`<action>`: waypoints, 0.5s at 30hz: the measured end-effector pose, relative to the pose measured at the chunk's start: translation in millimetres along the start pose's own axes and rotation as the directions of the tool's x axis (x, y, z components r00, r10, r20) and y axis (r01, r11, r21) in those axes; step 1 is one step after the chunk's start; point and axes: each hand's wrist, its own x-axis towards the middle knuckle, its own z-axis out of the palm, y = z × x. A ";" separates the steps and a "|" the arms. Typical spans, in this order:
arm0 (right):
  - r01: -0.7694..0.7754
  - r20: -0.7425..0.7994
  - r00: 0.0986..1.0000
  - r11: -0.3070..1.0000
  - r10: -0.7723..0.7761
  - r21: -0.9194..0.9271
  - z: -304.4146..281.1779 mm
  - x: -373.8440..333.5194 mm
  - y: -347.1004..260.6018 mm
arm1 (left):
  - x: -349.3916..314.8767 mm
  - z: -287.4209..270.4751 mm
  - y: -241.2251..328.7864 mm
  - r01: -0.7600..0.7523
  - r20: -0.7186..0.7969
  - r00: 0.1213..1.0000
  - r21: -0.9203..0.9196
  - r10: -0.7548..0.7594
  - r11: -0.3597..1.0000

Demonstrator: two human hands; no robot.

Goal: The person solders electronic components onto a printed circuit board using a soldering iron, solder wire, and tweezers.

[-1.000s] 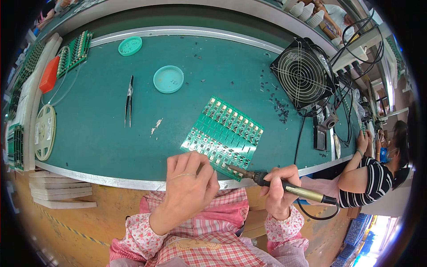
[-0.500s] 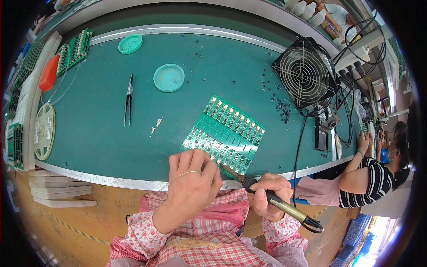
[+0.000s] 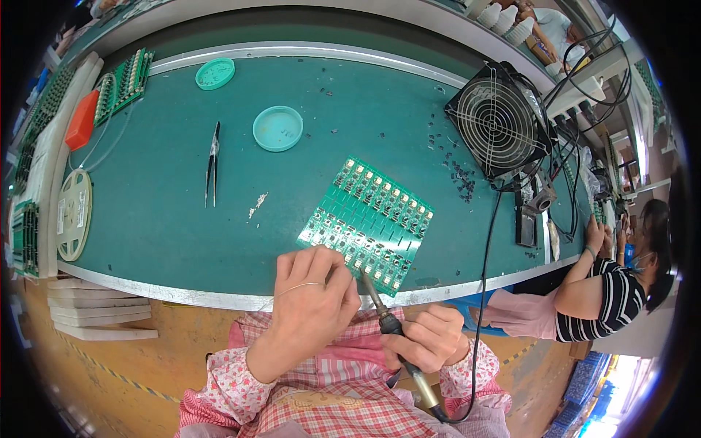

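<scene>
Circuit board (image 3: pixel 372 223) — right hand (image 3: pixel 432 336) gripping a soldering iron (image 3: pixel 390 323), tip at the near edge; left hand (image 3: pixel 310 296) curled there — can't tell if it's pinching anything.

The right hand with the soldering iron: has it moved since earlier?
Yes: judged against the black fan, the right hand, holding the soldering iron, has moved left and lower in the view.

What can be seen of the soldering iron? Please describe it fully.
The soldering iron has a slim, metallic-looking front, a black grip and a brass-coloured rear part; a dark cable curves up from its back end. The right hand holds it slantwise, its tip pointing away from the person, at the near edge of the green circuit board. Whether the tip touches the board is unclear.
</scene>
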 end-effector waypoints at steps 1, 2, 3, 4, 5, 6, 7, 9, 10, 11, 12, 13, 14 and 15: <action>0.004 -0.004 1.000 1.000 -0.004 0.005 -2.0 0.1 0.0 | -1.2 -0.2 -1.0 0.001 -0.004 1.000 0.006 -0.001 1.000; -0.049 0.003 0.999 0.996 0.049 0.079 -5.6 -1.0 0.2 | -2.2 -0.5 -1.8 0.002 -0.007 1.000 0.012 -0.002 1.000; -0.107 0.017 0.994 0.984 0.105 0.144 -9.1 -1.8 -0.2 | -1.9 -0.6 -1.3 0.000 -0.007 1.000 0.010 0.000 1.000; -0.108 0.017 0.994 0.984 0.107 0.143 -8.9 -2.2 -0.1 | -1.6 -0.6 -0.8 0.000 -0.004 1.000 0.005 0.000 1.000; -0.127 -0.034 0.990 0.980 0.134 0.155 -7.5 -2.6 0.3 | -1.5 -0.6 -0.4 0.000 -0.002 1.000 0.000 0.000 1.000; -0.146 -0.085 0.983 0.975 0.162 0.168 -6.2 -2.3 0.6 | -1.2 -0.7 -0.4 -0.002 -0.001 1.000 -0.001 0.002 1.000; -0.165 -0.077 0.981 0.970 0.180 0.178 -5.6 -1.0 0.0 | -1.2 -0.7 -0.6 -0.004 -0.003 1.000 0.002 0.004 1.000; -0.165 -0.097 0.978 0.970 0.184 0.176 0.3 -0.2 -0.2 | -1.0 -0.6 -0.8 -0.005 -0.005 1.000 0.006 0.005 1.000; -0.164 -0.117 0.975 0.971 0.186 0.176 2.2 -0.1 0.1 | -0.8 -0.5 -0.8 -0.003 -0.003 1.000 0.003 0.003 1.000; -0.165 -0.116 0.975 0.970 0.187 0.177 1.9 0.3 0.3 | -0.8 -0.4 -1.0 -0.002 0.000 1.000 0.000 0.002 1.000; -0.172 -0.071 0.980 0.970 0.186 0.174 -0.4 1.3 0.0 | -0.7 -0.7 -0.4 -0.002 -0.001 1.000 0.000 0.002 1.000; -0.178 -0.024 0.982 0.969 0.185 0.170 -2.2 2.2 -0.2 | -0.7 -0.9 0.1 -0.002 -0.002 1.000 0.000 0.002 1.000; -0.177 -0.024 0.983 0.969 0.184 0.169 -3.3 2.5 -0.7 | -0.6 -1.2 0.6 -0.003 -0.003 1.000 0.000 0.003 1.000; -0.175 -0.013 0.984 0.971 0.180 0.160 -3.1 1.9 -1.0 | -0.7 -0.8 0.1 -0.001 -0.002 1.000 -0.001 0.001 1.000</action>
